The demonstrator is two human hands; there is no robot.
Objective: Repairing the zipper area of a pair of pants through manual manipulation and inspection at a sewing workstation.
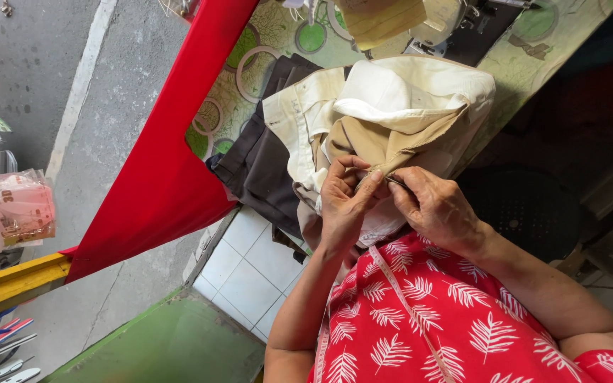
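Both hands pinch a seam of the tan garment [384, 142] heaped at the bench [526, 71] edge — left hand [345, 202] gripping fabric, right hand [431, 206] pinching a small tool — a slip could nick cloth or fingers.

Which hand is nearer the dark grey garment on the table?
Left. The left hand pinches tan fabric just beside the dark grey garment; the right hand is farther off.

A counter [533, 60] with a green ring-patterned cover carries the clothes. Dark trousers [264, 159], cream cloth [420, 85] and a red cloth [172, 156] lie on it.
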